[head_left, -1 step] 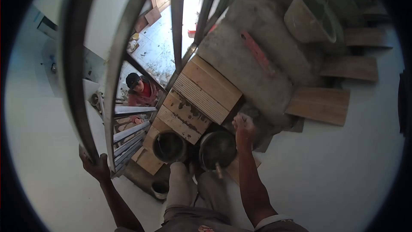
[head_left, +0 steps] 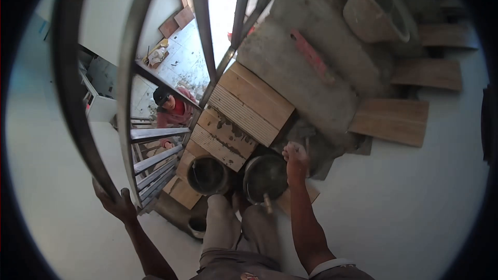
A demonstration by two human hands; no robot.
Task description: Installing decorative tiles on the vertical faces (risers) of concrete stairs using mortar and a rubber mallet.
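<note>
My left hand (head_left: 115, 205) is wrapped round the lower end of a dark metal handrail (head_left: 78, 98) on the stair railing. My right hand (head_left: 294, 154) is closed, held over the steps right of the buckets; what its fingers hold, if anything, cannot be made out. Close beside it is a hammer-like tool (head_left: 306, 132) with a dark head. Before my knees stand a black bucket (head_left: 207, 175) and a wider dark bucket (head_left: 263, 176) with a wooden handle (head_left: 267, 203) at its rim. Wood-look tiles (head_left: 252, 98) cover the step beyond, the lower ones smeared with mortar.
A pink-red bar (head_left: 311, 54) lies on the bare concrete steps (head_left: 280, 26). Farther up sits a pale bucket (head_left: 371, 13). Wood-look tile pieces (head_left: 389, 122) run along the right wall. Below, beyond the railing, is another person (head_left: 174, 106). A small container (head_left: 197, 225) stands by my left leg.
The view has shifted slightly, with the railing farther left. The hammer-like tool beside my right hand shows more clearly. My left hand stays on the handrail.
</note>
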